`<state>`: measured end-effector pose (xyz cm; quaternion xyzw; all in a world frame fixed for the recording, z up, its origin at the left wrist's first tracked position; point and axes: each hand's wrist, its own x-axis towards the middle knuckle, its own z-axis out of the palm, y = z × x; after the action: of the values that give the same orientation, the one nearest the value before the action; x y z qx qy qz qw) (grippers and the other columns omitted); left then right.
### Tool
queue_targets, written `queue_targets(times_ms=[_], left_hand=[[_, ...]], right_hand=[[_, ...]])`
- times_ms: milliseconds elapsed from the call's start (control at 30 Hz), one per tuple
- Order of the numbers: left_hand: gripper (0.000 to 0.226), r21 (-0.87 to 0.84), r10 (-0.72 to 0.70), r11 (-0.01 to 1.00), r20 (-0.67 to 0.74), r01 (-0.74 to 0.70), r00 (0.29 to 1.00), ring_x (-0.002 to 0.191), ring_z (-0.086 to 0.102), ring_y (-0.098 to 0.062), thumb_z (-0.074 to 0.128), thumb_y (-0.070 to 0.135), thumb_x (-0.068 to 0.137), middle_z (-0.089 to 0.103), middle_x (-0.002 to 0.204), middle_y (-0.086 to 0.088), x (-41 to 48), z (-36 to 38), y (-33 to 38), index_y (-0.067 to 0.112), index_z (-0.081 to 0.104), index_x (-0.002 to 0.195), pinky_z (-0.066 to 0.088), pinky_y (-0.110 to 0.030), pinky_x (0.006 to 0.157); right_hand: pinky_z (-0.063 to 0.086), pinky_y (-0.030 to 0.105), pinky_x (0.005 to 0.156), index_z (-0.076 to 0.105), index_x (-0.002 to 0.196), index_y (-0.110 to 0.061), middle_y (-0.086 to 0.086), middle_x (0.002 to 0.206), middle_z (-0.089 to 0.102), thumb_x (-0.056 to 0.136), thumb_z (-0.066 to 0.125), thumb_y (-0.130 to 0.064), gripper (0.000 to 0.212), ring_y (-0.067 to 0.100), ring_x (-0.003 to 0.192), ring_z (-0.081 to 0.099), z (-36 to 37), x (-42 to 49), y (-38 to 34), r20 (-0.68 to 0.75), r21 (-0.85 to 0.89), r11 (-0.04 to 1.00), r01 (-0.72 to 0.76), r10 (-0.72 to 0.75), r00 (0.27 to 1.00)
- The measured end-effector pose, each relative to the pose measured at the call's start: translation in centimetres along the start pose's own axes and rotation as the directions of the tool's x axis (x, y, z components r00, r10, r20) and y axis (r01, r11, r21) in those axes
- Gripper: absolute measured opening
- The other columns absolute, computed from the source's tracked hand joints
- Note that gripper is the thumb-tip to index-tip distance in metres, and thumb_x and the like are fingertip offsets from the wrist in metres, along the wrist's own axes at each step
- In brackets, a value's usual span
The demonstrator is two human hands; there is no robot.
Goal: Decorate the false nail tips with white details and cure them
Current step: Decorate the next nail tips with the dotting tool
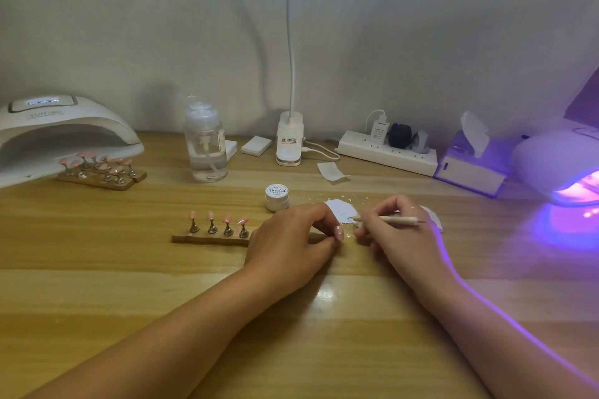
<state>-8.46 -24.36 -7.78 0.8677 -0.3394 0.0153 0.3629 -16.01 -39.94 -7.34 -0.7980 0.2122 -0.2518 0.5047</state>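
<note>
A wooden strip [207, 239] carries several pink false nail tips [227, 219] on small metal stands at mid table. My left hand [288, 240] rests at the strip's right end, fingers curled; what it holds is hidden. My right hand [398, 230] grips a thin cream nail-art pen [389, 219], which lies across the knuckles. A white paper palette [340, 209] with white paint lies just behind both hands. A small white jar labelled "Painted" [276, 197] stands behind my left hand. A curing lamp [564, 168] glows purple at the right edge.
A second white curing lamp [61, 136] sits at the far left, with another wooden strip of pink tips [100, 172] in front of it. Along the back stand a clear pump bottle [206, 142], a clip desk lamp [290, 139], a power strip [385, 152] and a tissue box [470, 165].
</note>
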Motion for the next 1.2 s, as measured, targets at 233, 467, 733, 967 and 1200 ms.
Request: queue_targets(times_ms=[233,467,733,967,1200], left_hand=[[0.007,-0.006,-0.013,1.0,0.015,0.013,1.0,0.066,0.051,0.011,0.065,0.038,0.086,0.065,0.091,0.032,0.0,-0.2,0.2,0.043,0.062,0.083,0.032,-0.024,0.06],[0.009,-0.002,-0.002,1.0,0.016,0.002,1.0,0.067,0.05,0.014,0.066,0.037,0.086,0.066,0.091,0.032,0.0,-0.2,0.3,0.043,0.061,0.082,0.032,-0.024,0.06],[0.005,0.001,0.016,1.0,0.004,-0.016,1.0,0.068,0.049,0.015,0.066,0.036,0.086,0.066,0.09,0.031,0.0,-0.2,0.1,0.039,0.063,0.085,0.032,-0.024,0.06],[0.007,0.009,0.003,1.0,0.002,-0.003,1.0,0.066,0.05,0.011,0.066,0.037,0.085,0.064,0.09,0.032,0.0,-0.1,0.2,0.041,0.061,0.084,0.032,-0.025,0.061],[0.007,0.003,0.014,1.0,0.004,-0.014,1.0,0.067,0.05,0.012,0.066,0.036,0.085,0.064,0.091,0.031,0.0,-0.2,0.1,0.04,0.062,0.084,0.031,-0.024,0.059]], right_hand=[[0.043,0.027,0.064,0.061,0.081,-0.017,-0.009,0.071,0.075,0.087,0.069,-0.026,0.013,-0.004,0.054,0.061,-0.1,0.0,-0.2,0.001,-0.003,1.0,-0.008,0.008,1.0],[0.052,0.024,0.047,0.061,0.098,-0.022,-0.003,0.088,0.076,0.095,0.066,-0.028,0.008,0.011,0.066,0.071,-0.2,-0.5,-1.0,-0.013,0.252,0.966,0.052,-0.051,0.999],[0.044,0.02,0.042,0.052,0.073,-0.01,0.006,0.053,0.065,0.087,0.07,-0.012,0.023,0.01,0.044,0.055,0.7,-1.2,-1.4,0.027,0.322,0.944,-0.074,0.069,0.997],[0.044,0.026,0.048,0.049,0.066,-0.013,0.008,0.053,0.066,0.08,0.065,-0.01,0.022,0.01,0.043,0.054,0.8,-1.3,-1.3,0.077,0.225,0.972,-0.064,0.048,0.996],[0.041,0.025,0.044,0.048,0.06,-0.019,0.01,0.054,0.066,0.06,0.063,-0.026,0.017,0.011,0.041,0.053,0.9,-1.5,-1.7,0.093,0.233,0.969,-0.082,0.062,0.994]])
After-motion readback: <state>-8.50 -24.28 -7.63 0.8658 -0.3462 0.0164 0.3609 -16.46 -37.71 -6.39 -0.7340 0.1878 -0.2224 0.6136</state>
